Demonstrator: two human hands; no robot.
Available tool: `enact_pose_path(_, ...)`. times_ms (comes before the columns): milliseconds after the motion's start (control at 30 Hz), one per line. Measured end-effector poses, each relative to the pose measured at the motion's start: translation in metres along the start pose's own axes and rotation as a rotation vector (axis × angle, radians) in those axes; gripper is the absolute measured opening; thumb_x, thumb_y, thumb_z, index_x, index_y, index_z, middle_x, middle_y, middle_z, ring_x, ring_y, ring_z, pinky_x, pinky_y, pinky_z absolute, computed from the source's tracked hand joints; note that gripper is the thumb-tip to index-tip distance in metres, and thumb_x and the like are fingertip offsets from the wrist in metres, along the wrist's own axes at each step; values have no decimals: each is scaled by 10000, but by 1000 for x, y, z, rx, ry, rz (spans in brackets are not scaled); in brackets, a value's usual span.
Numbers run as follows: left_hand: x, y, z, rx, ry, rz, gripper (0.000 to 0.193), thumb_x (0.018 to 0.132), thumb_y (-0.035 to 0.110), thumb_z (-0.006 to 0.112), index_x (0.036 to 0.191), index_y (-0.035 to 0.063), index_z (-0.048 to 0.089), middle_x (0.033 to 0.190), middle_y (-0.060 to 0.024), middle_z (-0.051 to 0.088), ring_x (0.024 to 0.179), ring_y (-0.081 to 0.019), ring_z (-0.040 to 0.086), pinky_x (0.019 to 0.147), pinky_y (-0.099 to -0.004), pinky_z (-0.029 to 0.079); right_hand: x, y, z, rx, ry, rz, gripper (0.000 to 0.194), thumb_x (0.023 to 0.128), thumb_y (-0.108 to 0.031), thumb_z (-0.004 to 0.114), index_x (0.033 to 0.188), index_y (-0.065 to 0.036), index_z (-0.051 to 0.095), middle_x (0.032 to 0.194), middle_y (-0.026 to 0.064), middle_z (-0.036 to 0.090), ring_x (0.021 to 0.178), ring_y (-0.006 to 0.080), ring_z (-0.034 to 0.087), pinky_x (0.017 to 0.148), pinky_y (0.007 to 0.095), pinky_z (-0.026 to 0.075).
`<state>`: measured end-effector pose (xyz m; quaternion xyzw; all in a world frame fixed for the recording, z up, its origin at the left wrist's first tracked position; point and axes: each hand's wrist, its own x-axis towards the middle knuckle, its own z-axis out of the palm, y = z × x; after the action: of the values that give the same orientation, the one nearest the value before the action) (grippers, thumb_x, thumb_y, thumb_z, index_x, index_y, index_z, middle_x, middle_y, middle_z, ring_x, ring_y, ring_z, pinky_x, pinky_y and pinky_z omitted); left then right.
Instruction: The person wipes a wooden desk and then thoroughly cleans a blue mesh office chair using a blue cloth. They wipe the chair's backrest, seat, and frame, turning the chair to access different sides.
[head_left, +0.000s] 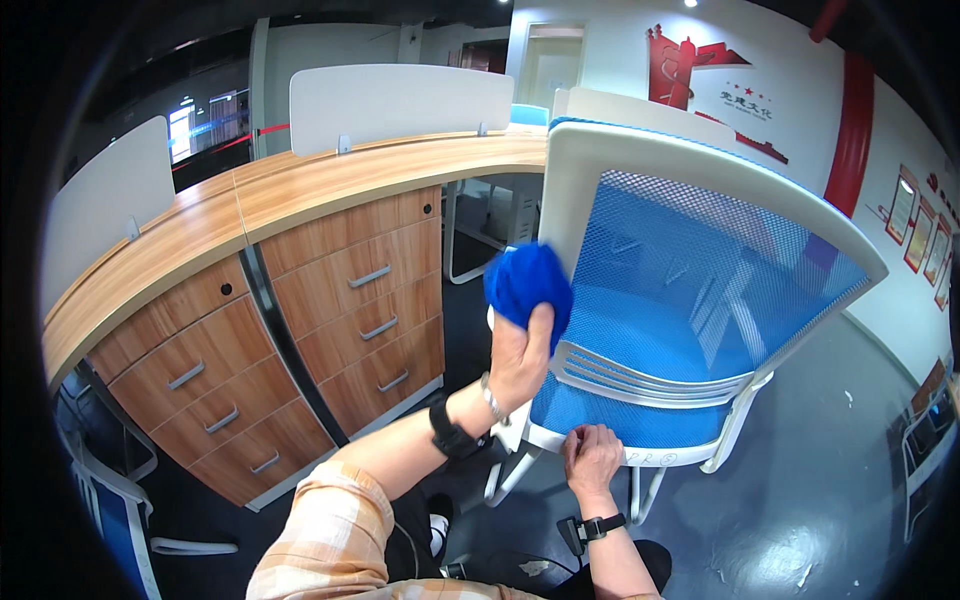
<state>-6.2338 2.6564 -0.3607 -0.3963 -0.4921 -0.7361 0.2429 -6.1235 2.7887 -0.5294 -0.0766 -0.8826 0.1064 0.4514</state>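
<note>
A blue cloth (525, 289) is bunched in my left hand (521, 356), held at the left edge of the chair's backrest; hand and cloth are slightly blurred. My right hand (594, 457) rests with curled fingers on the lower white frame of the office chair (712, 169). The chair has a white plastic frame and blue mesh, and its back faces me. Whether my right fingers grip the frame's rim is partly hidden.
A curved wood-grain desk (300, 187) with white divider panels (401, 105) and drawer cabinets (360, 300) stands at the left. Another blue-and-white chair (124, 517) is at the lower left. Grey floor (795, 450) extends to the right, towards a wall with framed displays.
</note>
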Motion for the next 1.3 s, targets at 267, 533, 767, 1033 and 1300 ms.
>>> enact_pose_path(267, 150, 80, 52, 575, 134, 752, 567, 914, 287, 678, 1350, 9, 447, 1257, -227, 529, 1148, -384, 533, 988, -455, 441, -1, 2, -3, 75, -21, 42, 133, 813, -193, 695, 803, -100, 601, 770, 75, 574, 783, 288, 573, 695, 426, 410)
enact_pose_path(533, 99, 24, 1, 749, -64, 756, 858, 732, 142, 810, 1455, 90, 352, 1386, -241, 447, 1303, -413, 450, 1053, -510, 436, -3, 2, -8, 127, -46, 67, 111, 818, -156, 694, 817, -70, 624, 813, 84, 617, 815, 297, 590, 741, 426, 431)
enact_pose_path(767, 44, -2, -17, 1138, -134, 768, 576, 634, -13, 698, 1194, 44, 575, 1222, -227, 512, 1091, -453, 528, 886, -517, 492, -4, 2, -8, 116, -54, 58, 94, 825, -139, 684, 823, -66, 625, 816, 87, 620, 826, 298, 594, 753, 428, 434)
enact_pose_path(1033, 67, 14, -19, 1075, -104, 752, 554, 644, 106, 746, 1157, 39, 545, 1144, -202, 468, 1054, -430, 490, 871, -550, 407, -6, 4, -11, 172, -18, 41, 76, 805, -111, 674, 820, -51, 630, 818, 111, 631, 826, 321, 604, 752, 443, 455)
enact_pose_path(1300, 124, 55, 18, 996, 75, 822, 686, 708, 276, 810, 1275, 44, 501, 1129, -190, 485, 1111, -406, 451, 953, -549, 345, -2, 2, -10, 118, -23, 50, 77, 787, -114, 680, 830, -58, 648, 815, 101, 633, 801, 305, 608, 742, 429, 455)
